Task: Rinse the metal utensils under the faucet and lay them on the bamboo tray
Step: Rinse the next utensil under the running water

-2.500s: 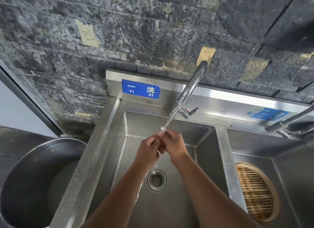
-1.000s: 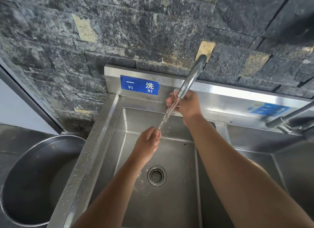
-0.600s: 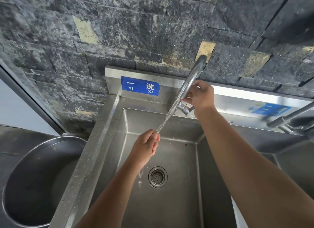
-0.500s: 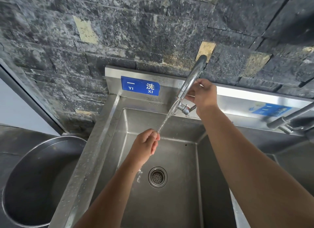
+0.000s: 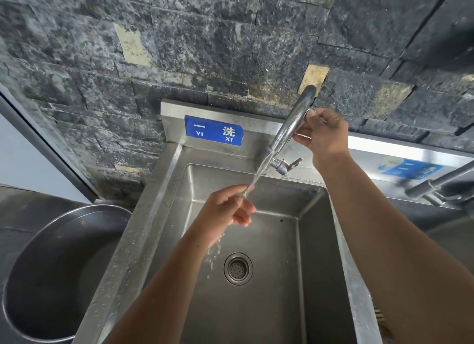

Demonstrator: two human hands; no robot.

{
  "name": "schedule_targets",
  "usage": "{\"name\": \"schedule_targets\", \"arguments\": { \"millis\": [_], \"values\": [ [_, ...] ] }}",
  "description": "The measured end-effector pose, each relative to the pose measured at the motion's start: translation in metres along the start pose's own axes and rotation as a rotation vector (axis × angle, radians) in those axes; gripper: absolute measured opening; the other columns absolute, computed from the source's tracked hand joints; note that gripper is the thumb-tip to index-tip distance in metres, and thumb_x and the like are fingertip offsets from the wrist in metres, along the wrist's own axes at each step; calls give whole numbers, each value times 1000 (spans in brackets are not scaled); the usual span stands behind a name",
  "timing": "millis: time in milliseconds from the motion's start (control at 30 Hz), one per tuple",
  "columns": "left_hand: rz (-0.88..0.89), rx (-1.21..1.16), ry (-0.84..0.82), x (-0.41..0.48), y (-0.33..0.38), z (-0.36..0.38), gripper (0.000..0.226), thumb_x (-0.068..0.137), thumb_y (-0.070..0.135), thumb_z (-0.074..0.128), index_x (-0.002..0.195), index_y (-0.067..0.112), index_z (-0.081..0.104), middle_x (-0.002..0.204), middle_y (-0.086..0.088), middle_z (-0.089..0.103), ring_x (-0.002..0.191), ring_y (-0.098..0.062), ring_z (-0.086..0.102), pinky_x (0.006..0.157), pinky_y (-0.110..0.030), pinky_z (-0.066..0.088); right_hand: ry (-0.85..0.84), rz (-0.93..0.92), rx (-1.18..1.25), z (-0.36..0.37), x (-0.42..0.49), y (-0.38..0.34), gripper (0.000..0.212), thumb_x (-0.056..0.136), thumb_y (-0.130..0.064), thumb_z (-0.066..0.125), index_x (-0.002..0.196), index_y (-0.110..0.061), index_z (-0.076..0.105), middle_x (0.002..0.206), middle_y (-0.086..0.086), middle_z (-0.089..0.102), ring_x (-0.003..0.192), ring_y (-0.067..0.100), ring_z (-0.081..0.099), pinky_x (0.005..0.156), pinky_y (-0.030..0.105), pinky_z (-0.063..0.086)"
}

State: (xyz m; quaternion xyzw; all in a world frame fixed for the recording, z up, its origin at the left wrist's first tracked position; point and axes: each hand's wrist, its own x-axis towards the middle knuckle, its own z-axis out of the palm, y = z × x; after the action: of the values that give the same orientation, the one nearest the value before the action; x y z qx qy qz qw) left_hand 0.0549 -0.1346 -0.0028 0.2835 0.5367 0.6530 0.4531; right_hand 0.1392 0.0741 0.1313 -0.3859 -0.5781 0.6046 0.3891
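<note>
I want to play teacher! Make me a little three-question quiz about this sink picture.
1. True or false: water is running from the faucet.
2. Which hand is under the stream? A) left hand B) right hand
3. Fill in: the round drain sits in the bottom of the ____.

Key: 1 true. 2 A; the right hand is up beside the faucet spout. 3 sink.
</note>
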Motion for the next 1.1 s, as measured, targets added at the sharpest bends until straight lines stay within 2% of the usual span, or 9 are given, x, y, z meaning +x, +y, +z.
{"name": "schedule_targets", "arguments": {
  "millis": [133,333,433,533,733,833,933,1000,1100],
  "values": [
    [-20,50,-41,-4,-7,-8,29,102,2,45,123,10,63,93,-16,73,77,-28,68,70,-38,57,-42,-13,-33,3,-3,6,26,102,-6,50,78,-13,56,70,7,67,56,16,66,58,31,60],
    [-12,166,-20,-8,-14,-14,17,96,21,54,94,14,70,80,-15,73,64,-28,66,57,-32,53,-66,20,-25,8,-9,23,27,101,-5,49,77,-14,55,74,13,67,57,19,66,52,27,55],
    [0,220,-42,-11,-19,-15,19,98,20,53,89,11,67,77,-16,73,62,-28,67,56,-34,54,-80,42,-44,11,-13,33,23,101,-4,50,81,-12,58,78,17,70,61,24,69,56,31,58],
    [-15,247,-36,-11,-24,-15,22,100,15,52,84,8,64,75,-17,73,59,-28,66,57,-36,53,-81,75,-61,16,-19,43,13,100,-2,50,94,-3,62,80,17,74,67,26,71,60,34,61],
    [5,275,-28,-8,-22,-13,22,102,19,51,92,7,67,76,-14,72,51,-24,59,49,-30,49,-130,107,-35,26,-32,58,13,100,2,49,107,5,59,67,7,75,59,19,71,62,38,61],
    [9,213,34,-3,-17,-6,22,103,15,49,96,8,68,71,-11,69,44,-18,48,41,-24,39,-166,130,-86,32,-41,66,11,101,-1,50,102,1,61,73,11,75,63,20,73,56,31,59],
    [-1,145,95,5,-9,5,24,102,11,47,90,9,67,64,-8,62,40,-13,37,39,-21,28,-243,147,-128,40,-58,81,16,98,0,48,88,-6,59,66,8,73,60,23,69,51,34,57],
    [-23,145,125,7,-7,11,25,102,9,45,88,11,66,60,-6,57,40,-10,35,40,-19,26,-241,171,-90,43,-65,90,14,97,1,46,88,-3,57,62,8,71,56,27,63,44,34,51],
    [-39,146,156,7,-6,18,23,103,10,44,94,4,64,53,1,50,40,-8,34,41,-19,26,-242,130,-96,42,-68,100,16,92,3,47,83,-2,59,66,13,70,51,26,57,42,31,46]
  ]
}}
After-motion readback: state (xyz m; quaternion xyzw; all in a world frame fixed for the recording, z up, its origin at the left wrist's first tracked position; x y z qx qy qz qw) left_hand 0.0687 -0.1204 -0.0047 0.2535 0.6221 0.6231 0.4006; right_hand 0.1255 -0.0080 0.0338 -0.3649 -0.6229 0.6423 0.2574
